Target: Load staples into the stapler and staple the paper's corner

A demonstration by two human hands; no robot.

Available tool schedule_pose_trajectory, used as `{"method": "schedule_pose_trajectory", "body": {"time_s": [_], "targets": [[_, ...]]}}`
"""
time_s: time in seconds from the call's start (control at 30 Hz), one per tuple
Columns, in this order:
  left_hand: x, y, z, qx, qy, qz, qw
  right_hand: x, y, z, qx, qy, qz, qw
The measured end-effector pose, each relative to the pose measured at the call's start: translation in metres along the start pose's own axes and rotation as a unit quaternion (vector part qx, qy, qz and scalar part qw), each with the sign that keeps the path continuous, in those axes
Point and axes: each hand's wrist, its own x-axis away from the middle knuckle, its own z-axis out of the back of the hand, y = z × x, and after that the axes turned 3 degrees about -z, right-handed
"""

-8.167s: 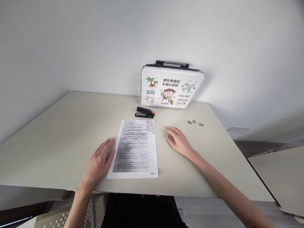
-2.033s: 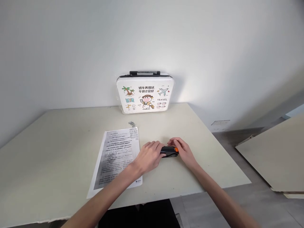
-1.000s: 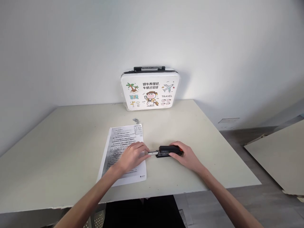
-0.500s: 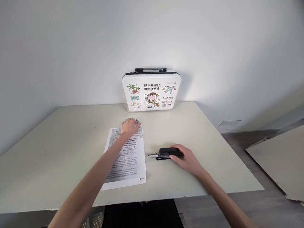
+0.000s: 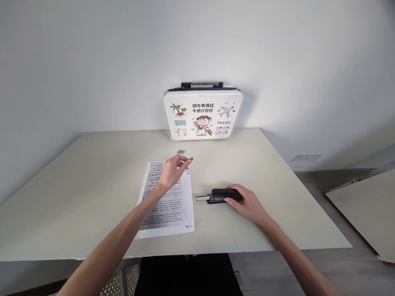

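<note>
Black stapler (image 5: 222,193) clasped in right hand (image 5: 250,204), staple strip (image 5: 191,158) pinched in left hand (image 5: 173,170)

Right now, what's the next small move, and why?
I'd likely bring the staple strip to the stapler's metal tray: the left hand pinches the strip, while the right hand holds the stapler, tray sticking out.

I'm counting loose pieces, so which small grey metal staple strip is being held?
The small grey metal staple strip pinched in the bare left hand; the other two grey strips lie side by side on the pale flat table.
</note>
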Motion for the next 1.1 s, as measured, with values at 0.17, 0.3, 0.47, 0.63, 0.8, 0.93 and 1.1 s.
{"method": "schedule_pose_trajectory", "body": {"time_s": [0.17, 0.3, 0.47, 0.63, 0.8, 0.93, 1.1], "targets": [[0.048, 0.015, 0.005, 0.158, -0.038, -0.008, 0.987, 0.002, 0.001, 0.0, 0.011, 0.004, 0.005, 1.0], [0.069, 0.018, 0.001, 0.174, -0.081, -0.001, 0.981, 0.003, 0.0, 0.0, 0.015, 0.001, 0.009, 1.0], [0.085, 0.022, -0.009, 0.159, -0.11, -0.004, 0.981, 0.003, 0.0, 0.001, 0.019, -0.001, 0.008, 1.0], [0.094, 0.026, -0.015, 0.101, -0.098, -0.05, 0.989, 0.003, -0.002, 0.001, 0.021, 0.007, 0.016, 1.0], [0.097, 0.025, -0.014, 0.082, -0.088, -0.078, 0.99, 0.003, -0.004, 0.002, 0.018, 0.007, 0.011, 1.0], [0.102, 0.022, -0.018, 0.063, -0.071, -0.115, 0.989, 0.003, -0.005, 0.003, 0.021, 0.009, 0.014, 1.0], [0.106, 0.019, -0.026, 0.008, -0.052, -0.168, 0.984, 0.003, -0.006, 0.003, 0.014, 0.008, 0.01, 1.0]]}}
